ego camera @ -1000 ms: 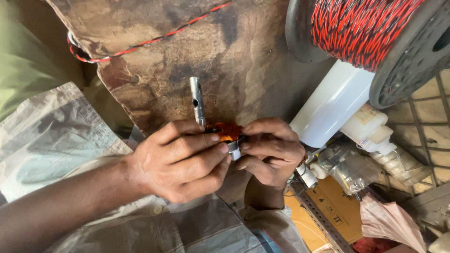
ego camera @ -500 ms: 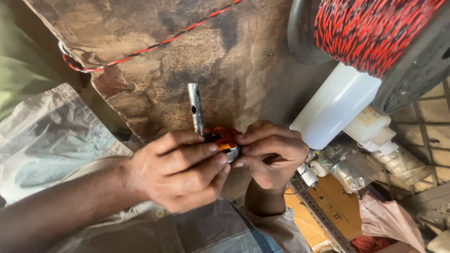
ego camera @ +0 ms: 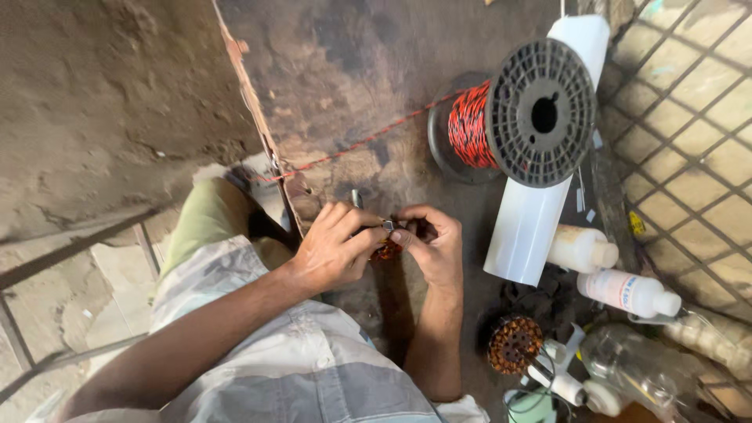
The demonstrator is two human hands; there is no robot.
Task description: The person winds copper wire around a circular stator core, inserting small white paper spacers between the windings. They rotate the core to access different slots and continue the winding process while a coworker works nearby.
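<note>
A stained wooden board (ego camera: 352, 70) fills the middle. On it a white tube (ego camera: 533, 227) carries a grey spool (ego camera: 540, 113) of red-and-black wire (ego camera: 472, 125), with 2 white bottles (ego camera: 581, 249) just beside. The left hand (ego camera: 333, 247) and right hand (ego camera: 431, 243) meet, fingers closed around a small orange-wound coil (ego camera: 385, 251) between them, beside a thin metal tool (ego camera: 356, 198).

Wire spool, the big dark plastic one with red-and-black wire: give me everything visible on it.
The dark grey plastic spool lies on its side on the worn brown worktop, its ribbed round flange with a centre hole facing the camera. Twisted red-and-black wire fills its core; one strand runs left across the board to its edge. A white tube passes behind or under it. Neither hand touches it.
</note>
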